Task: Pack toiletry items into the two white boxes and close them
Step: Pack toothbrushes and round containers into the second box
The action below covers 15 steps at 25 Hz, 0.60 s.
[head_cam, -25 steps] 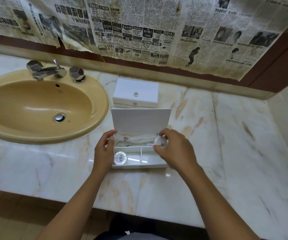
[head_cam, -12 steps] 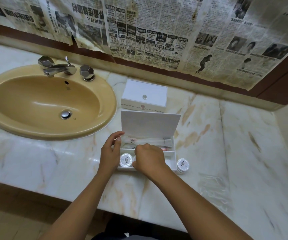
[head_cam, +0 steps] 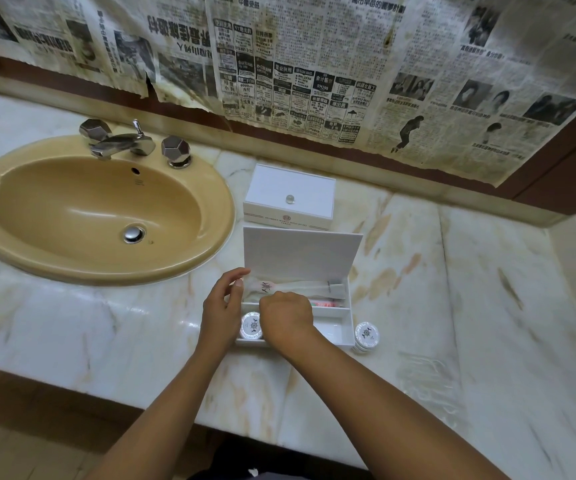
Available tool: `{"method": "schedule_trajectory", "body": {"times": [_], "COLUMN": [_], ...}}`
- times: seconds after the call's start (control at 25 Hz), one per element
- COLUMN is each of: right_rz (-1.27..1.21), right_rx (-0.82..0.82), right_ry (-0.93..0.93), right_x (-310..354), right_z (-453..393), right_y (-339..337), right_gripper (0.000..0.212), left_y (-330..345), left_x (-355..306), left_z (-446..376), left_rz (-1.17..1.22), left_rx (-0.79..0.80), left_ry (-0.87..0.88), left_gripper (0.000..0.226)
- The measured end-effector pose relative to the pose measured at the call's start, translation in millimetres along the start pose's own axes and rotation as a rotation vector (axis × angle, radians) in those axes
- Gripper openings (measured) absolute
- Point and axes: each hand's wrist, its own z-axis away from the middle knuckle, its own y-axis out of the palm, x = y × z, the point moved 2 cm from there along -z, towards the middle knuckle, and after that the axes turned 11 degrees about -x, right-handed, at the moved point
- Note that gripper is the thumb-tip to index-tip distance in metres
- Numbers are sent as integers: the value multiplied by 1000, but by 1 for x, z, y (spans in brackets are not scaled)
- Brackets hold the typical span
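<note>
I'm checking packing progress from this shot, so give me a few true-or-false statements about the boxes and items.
1. The near box is open. True.
2. The far box is open too. False: its lid is shut.
3. A round pack sits on the counter right of the near box. True.
4. The left hand is in the sink. False: it is at the near box's left edge.
5. The right hand is over the near box. True.

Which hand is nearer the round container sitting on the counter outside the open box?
Right. The right hand is inside the open box, toward its left half; the left hand is at the box's left edge, farther from the round container.
</note>
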Motion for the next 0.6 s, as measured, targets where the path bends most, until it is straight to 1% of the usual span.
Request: {"method": "schedule_trajectory", "body": {"times": [0.24, 0.36, 0.48, 0.6], "right_rz": [-24, -48, -72, -98], "right_rx": [11, 72, 135, 141], "right_ry": [24, 42, 47, 48], "right_x": [-9, -7, -9, -10], "right_z": [9, 8, 4, 4], "right_y": [-1, 2, 3, 3], "right_gripper": [34, 33, 33, 33], "left_y": [0, 1, 1, 1], "left_x": [0, -1, -1, -1], "left_z": [0, 1, 1, 0], "left_rz": [0, 1, -4, -12], "left_rx": [-2, -8, -5, -5], "left_ry": [2, 11, 19, 17], "left_gripper": [33, 30, 32, 34]}}
